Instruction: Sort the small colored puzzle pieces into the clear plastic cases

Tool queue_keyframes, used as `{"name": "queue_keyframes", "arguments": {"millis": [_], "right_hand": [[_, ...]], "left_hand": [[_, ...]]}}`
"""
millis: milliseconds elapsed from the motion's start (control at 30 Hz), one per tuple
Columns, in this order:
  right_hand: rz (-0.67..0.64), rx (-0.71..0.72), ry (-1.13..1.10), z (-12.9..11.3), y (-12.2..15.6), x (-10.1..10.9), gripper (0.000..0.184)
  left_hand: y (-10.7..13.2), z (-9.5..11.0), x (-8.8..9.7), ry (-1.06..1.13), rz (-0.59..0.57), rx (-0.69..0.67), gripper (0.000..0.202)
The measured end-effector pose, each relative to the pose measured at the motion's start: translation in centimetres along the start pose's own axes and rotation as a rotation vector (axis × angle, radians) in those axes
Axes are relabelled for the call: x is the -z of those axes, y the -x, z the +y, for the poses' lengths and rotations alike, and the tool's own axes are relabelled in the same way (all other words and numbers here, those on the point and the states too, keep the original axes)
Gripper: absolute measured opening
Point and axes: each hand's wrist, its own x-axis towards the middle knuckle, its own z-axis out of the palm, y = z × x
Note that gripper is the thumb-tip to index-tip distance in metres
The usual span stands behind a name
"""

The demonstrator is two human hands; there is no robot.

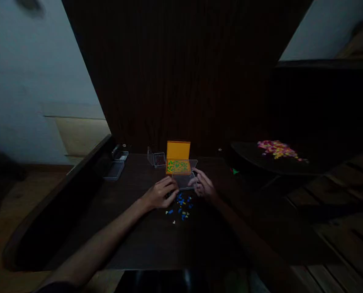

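Both forearms come in from the bottom edge and run up and inward over the dark wooden table (pixel 132 240), the left one lit well enough to see that it is bare, the right one almost lost in shadow. They converge near the middle of the tabletop.

The left hand (pixel 159 194) lies palm down with the wrist low. Its fingers are curled forward, so the fingertips meet the near left corner of a clear box (pixel 184 180). In this dim light I cannot tell whether they pinch the box or only rest against it. The right hand (pixel 203 185) sits a little farther off and is tilted onto its outer edge. Its fingers are bent round the right side of the same clear box and grasp it there. The box itself lies flat on the table between the two hands.

Just nearer than the box, between the wrists, small blue pieces (pixel 181 204) are scattered loose on the wood (a few pale ones lie among them).

Directly behind the clear box and touching it stands an orange box (pixel 178 151). Its lid is upright and its tray is filled with green and orange bits. Just left of it is a small clear container (pixel 158 159). More clear trays (pixel 115 170) lie farther left by the table's raised edge.

Well off to the right, a pile of pink and yellow pieces (pixel 277 149) rests on a separate dark round surface (pixel 248 159).
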Motion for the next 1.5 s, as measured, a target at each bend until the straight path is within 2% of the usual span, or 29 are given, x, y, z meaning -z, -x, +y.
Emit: {"name": "queue_keyframes", "arguments": {"millis": [133, 200, 267, 300, 400, 533, 667, 967, 1133, 1233, 1400, 1433, 1500], "right_hand": [[0.015, 0.051, 0.028, 0.2, -0.4, 0.2, 0.055], [0.050, 0.069, 0.033, 0.1, -0.5, 0.2, 0.047], [0.107, 0.081, 0.020, 0.0, -0.5, 0.4, 0.042], [0.141, 0.086, 0.008, 0.0, -0.6, 0.5, 0.041], [0.227, 0.100, -0.030, 0.0, -0.7, 0.7, 0.039], [0.282, 0.105, -0.057, 0.3, -0.9, 0.6, 0.039], [0.306, 0.115, -0.071, 0.5, -1.0, 0.5, 0.039], [0.321, 0.107, -0.083, 0.6, -1.1, 0.5, 0.040], [0.299, 0.120, -0.059, 0.7, -1.1, 0.4, 0.041], [0.267, 0.131, -0.053, 0.7, -1.1, 0.4, 0.043], [0.195, 0.122, -0.035, 0.6, -0.9, 0.3, 0.047], [0.170, 0.120, -0.032, 0.6, -0.8, 0.2, 0.047], [0.122, 0.119, -0.027, 0.6, -0.7, -0.1, 0.049]], "left_hand": [[-0.1, -0.1, -0.5, 0.059, -0.046, 0.016, 0.011], [0.0, -0.3, -0.2, 0.057, -0.045, 0.058, 0.023], [0.3, -0.8, 0.4, 0.009, -0.024, 0.139, 0.039], [0.5, -1.2, 0.6, -0.037, -0.007, 0.192, 0.040], [1.0, -3.1, 1.2, -0.245, 0.015, 0.387, 0.028], [1.2, -5.6, 1.3, -0.431, -0.211, 0.611, 0.032], [0.8, -6.4, 1.5, -0.495, -0.403, 0.736, 0.032], [0.6, -7.0, 3.0, -0.599, -0.527, 0.760, 0.030], [1.3, -7.9, 3.4, -0.597, -0.478, 0.764, 0.030], [1.6, -7.8, 3.3, -0.525, -0.358, 0.760, 0.027], [1.2, -5.5, 2.9, -0.281, 0.010, 0.619, 0.024], [1.0, -4.8, 2.8, -0.189, 0.040, 0.604, 0.025], [0.8, -3.4, 2.5, 0.038, 0.008, 0.605, 0.032]]}}
